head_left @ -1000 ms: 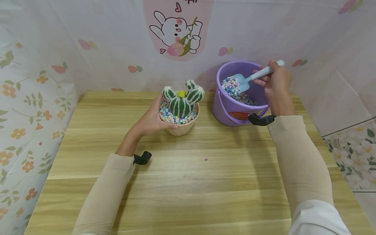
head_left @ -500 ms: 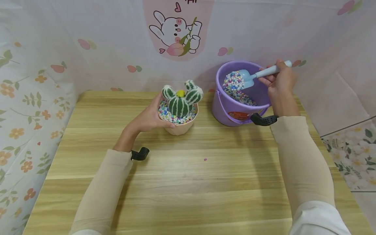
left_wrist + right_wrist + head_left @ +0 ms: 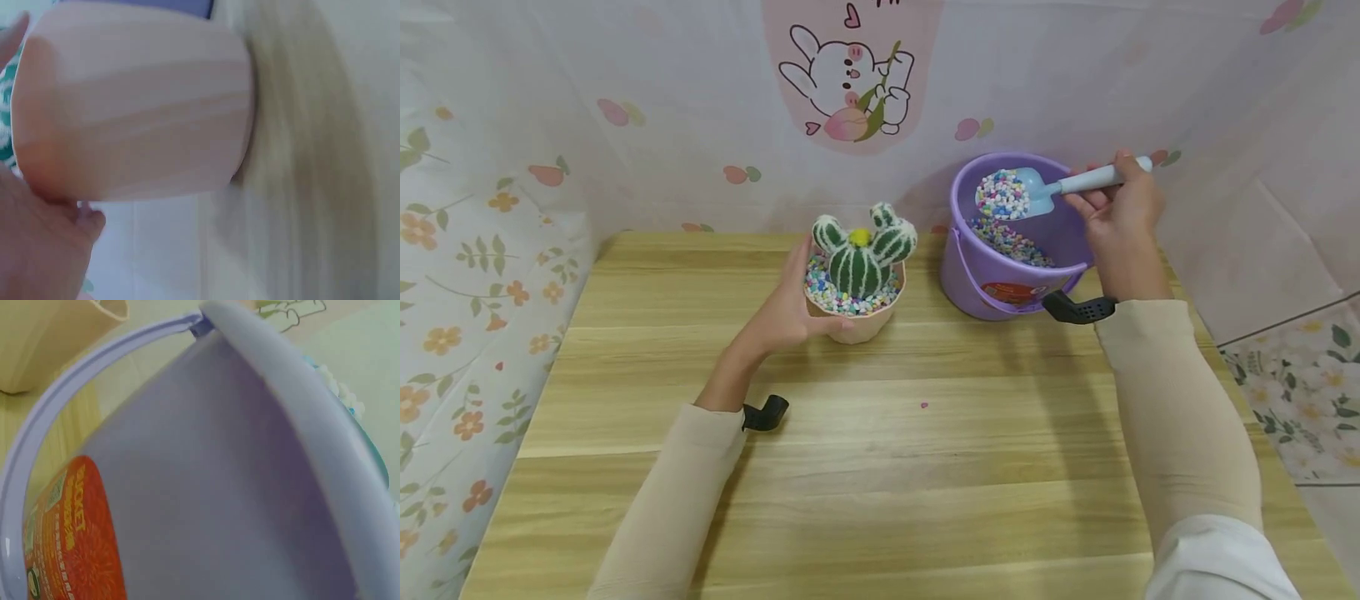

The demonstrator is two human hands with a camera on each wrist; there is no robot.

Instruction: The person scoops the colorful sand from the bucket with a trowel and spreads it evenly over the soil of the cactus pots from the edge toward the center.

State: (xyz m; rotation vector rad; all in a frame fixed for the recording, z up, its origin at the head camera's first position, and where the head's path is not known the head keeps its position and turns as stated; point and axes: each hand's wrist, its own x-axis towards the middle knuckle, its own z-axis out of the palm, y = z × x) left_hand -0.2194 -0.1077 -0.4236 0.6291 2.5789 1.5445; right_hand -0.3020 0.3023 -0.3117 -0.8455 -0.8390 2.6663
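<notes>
My right hand (image 3: 1122, 218) grips the handle of a small light-blue shovel (image 3: 1039, 190), its blade heaped with multicoloured pebbles (image 3: 1002, 197). The blade is over the mouth of a purple bucket (image 3: 964, 271), where more loose pebbles (image 3: 1011, 242) lie. At the left, my left hand (image 3: 781, 312) holds a pale peach flower pot (image 3: 863, 328), thumb in front and fingers round the far side. A knitted green-and-white cactus (image 3: 857, 273) with a yellow top stands in it, ringed by pebbles. The left wrist view shows the pot's faceted wall (image 3: 137, 106) close up.
The pot and bucket stand near the back of a wooden table (image 3: 880, 492), a patterned cloth (image 3: 685, 108) behind them. One tiny pink pebble (image 3: 924, 405) lies in front. The bucket's handle (image 3: 47, 406) hangs down its front side.
The loaded shovel has come up and slightly right, away from the pebbles in the bucket. My left hand stays at the pot, its wrist shifting only a little.
</notes>
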